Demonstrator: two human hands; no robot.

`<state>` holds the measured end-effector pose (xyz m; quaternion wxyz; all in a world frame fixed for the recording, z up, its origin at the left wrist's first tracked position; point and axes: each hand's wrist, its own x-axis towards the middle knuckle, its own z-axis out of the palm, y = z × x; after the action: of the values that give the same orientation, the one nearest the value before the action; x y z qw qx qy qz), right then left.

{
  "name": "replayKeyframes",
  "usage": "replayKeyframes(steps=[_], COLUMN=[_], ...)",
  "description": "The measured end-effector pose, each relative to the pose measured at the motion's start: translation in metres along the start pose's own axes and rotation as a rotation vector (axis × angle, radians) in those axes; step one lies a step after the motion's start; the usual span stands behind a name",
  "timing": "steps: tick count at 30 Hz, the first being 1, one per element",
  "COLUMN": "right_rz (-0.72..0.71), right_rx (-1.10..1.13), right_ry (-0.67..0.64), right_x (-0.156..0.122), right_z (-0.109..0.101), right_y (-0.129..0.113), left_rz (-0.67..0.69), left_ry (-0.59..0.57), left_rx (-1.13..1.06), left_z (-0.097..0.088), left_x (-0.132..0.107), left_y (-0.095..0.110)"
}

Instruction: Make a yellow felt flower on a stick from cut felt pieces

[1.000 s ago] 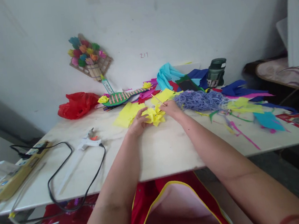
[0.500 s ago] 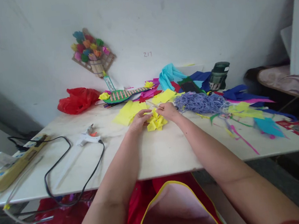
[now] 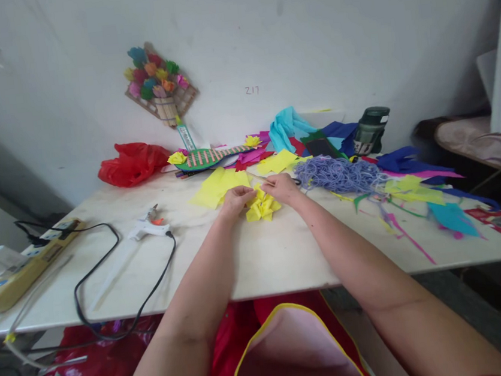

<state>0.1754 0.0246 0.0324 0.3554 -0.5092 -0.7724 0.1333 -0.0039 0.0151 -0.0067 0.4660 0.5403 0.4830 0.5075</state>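
A folded yellow paper flower (image 3: 262,207) lies on the pale table (image 3: 267,252) between my two hands. My left hand (image 3: 235,200) is curled over its left side, fingers pinched on the paper. My right hand (image 3: 281,186) is closed on the flower's upper right edge and seems to pinch a thin stick too. A sheet of yellow paper (image 3: 218,187) lies flat just behind my left hand.
A white glue gun (image 3: 148,228) with a black cord (image 3: 107,277) and a yellow power strip (image 3: 20,271) lie at left. Purple yarn (image 3: 337,173), coloured paper scraps (image 3: 418,190), a green bottle (image 3: 371,129), a red bag (image 3: 132,162) and a striped paper craft (image 3: 211,156) crowd the back.
Both hands have drawn closer together over the yellow flower. The view has shifted slightly, so everything sits a little further right.
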Motion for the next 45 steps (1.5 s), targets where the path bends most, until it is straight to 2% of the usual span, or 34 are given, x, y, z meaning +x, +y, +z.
replayKeyframes(steps=[5, 10, 16, 32, 45], right_rz=[-0.021, 0.005, -0.003, -0.036, -0.025], right_rx=[-0.013, -0.088, -0.219, -0.131, -0.142], right_ry=[0.025, 0.038, 0.007, 0.055, 0.063], right_x=[0.001, 0.001, -0.002, -0.003, -0.003], right_z=[0.003, 0.004, 0.001, 0.001, 0.003], right_y=[0.003, 0.001, -0.006, -0.006, -0.006], left_rz=[-0.050, -0.065, -0.094, -0.104, -0.080], left_ry=[-0.089, -0.094, -0.087, -0.026, -0.151], left_rx=[-0.012, -0.089, -0.262, -0.197, -0.232], left_z=[0.001, 0.001, 0.003, 0.003, 0.001], left_x=[0.000, 0.001, -0.002, 0.001, -0.006], left_y=[-0.002, -0.005, 0.001, 0.001, 0.006])
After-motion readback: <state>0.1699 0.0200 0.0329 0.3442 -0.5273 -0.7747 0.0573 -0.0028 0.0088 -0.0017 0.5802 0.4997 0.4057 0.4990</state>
